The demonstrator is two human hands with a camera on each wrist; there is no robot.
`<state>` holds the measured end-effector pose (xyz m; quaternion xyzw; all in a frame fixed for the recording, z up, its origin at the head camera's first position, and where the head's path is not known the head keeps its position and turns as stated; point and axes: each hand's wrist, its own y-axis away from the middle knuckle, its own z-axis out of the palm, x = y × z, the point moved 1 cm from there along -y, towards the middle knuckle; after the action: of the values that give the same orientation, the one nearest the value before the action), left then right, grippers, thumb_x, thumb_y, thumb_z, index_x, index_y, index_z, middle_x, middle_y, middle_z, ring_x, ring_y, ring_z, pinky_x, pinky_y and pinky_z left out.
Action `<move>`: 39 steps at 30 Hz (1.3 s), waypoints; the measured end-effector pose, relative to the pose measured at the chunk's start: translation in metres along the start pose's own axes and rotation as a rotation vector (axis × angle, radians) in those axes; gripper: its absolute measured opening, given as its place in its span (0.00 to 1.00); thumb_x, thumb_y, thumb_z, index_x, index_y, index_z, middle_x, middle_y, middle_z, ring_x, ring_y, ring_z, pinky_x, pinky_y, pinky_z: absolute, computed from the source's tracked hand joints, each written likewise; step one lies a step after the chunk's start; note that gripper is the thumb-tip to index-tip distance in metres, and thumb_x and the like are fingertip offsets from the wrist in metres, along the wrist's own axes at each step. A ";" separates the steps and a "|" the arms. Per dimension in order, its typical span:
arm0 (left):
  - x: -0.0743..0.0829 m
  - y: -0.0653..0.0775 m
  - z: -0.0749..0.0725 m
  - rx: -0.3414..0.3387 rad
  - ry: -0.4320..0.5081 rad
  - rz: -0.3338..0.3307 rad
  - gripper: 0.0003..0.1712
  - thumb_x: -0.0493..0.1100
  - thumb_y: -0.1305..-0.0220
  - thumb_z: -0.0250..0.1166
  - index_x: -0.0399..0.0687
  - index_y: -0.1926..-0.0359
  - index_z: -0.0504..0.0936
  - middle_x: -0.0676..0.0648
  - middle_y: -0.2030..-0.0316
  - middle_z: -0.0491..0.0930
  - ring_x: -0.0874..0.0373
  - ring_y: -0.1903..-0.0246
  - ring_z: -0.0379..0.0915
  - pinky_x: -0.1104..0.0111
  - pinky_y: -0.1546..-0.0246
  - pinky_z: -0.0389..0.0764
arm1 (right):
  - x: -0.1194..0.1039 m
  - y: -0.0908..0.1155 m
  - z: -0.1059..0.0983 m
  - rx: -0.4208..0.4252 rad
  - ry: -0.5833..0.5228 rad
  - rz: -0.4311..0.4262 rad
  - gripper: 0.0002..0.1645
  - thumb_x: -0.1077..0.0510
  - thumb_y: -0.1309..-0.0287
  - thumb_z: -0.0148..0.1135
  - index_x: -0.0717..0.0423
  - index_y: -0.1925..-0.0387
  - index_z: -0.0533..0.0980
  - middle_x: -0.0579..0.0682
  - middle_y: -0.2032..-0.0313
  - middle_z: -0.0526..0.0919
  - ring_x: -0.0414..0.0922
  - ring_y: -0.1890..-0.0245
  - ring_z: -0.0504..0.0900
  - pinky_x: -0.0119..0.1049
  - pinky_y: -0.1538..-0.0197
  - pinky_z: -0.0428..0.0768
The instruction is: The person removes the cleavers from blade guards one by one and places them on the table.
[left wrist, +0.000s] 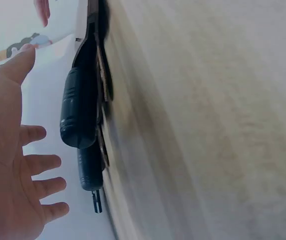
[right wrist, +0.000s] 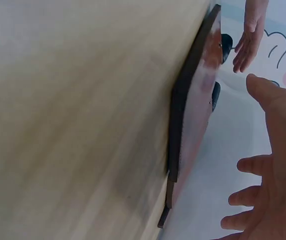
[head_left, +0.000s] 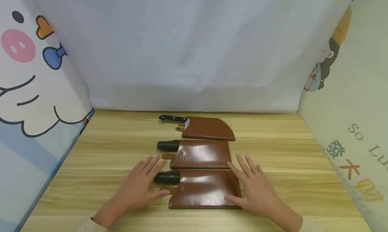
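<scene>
Three knives in brown leather sheaths lie in a column on the table, handles to the left. Nearest is a large sheathed cleaver [head_left: 206, 190] with a black handle [left wrist: 79, 107]. Behind it lies a second sheathed cleaver [head_left: 203, 153], also black-handled. Farthest back, a smaller knife [head_left: 209, 128] has a riveted black handle and a rounded sheath. My left hand [head_left: 137, 183] hovers with spread fingers beside the nearest handle, holding nothing. On the other side my right hand [head_left: 254, 186] spreads over the right end of the nearest sheath; in the right wrist view its fingers stand apart from the leather.
The wood-grain table [head_left: 288, 151] extends to both sides of the knives. A white cloth [head_left: 194, 56] hangs along its back edge. Cartoon-printed panels stand at the left [head_left: 39, 90] and right [head_left: 342, 107].
</scene>
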<state>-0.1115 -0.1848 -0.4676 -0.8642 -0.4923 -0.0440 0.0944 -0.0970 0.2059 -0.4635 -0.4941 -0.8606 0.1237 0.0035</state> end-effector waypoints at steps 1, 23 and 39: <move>0.000 0.001 0.000 -0.003 0.011 0.004 0.55 0.77 0.39 0.61 0.50 0.21 0.61 0.39 0.23 0.59 0.37 0.25 0.56 0.42 0.27 0.59 | -0.001 0.002 0.001 -0.005 -0.007 -0.004 0.60 0.19 0.48 0.63 0.48 0.23 0.63 0.61 0.22 0.58 0.66 0.24 0.57 0.72 0.38 0.69; -0.008 -0.007 0.003 -0.079 0.187 0.060 0.42 0.68 0.36 0.66 0.51 0.29 0.74 0.41 0.34 0.76 0.40 0.34 0.71 0.43 0.34 0.70 | 0.005 0.008 0.010 -0.236 -0.178 -0.067 0.77 0.12 0.60 0.61 0.56 0.20 0.55 0.65 0.22 0.54 0.65 0.24 0.57 0.63 0.30 0.66; -0.003 -0.011 0.007 -0.043 0.214 0.028 0.33 0.60 0.35 0.69 0.47 0.35 0.80 0.48 0.51 0.82 0.50 0.51 0.78 0.51 0.50 0.78 | 0.005 0.004 0.010 -0.278 -0.259 -0.066 0.76 0.18 0.61 0.70 0.58 0.21 0.56 0.65 0.23 0.56 0.63 0.24 0.58 0.63 0.29 0.63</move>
<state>-0.1221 -0.1805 -0.4740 -0.8633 -0.4660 -0.1449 0.1285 -0.0973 0.2104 -0.4749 -0.4411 -0.8784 0.0661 -0.1715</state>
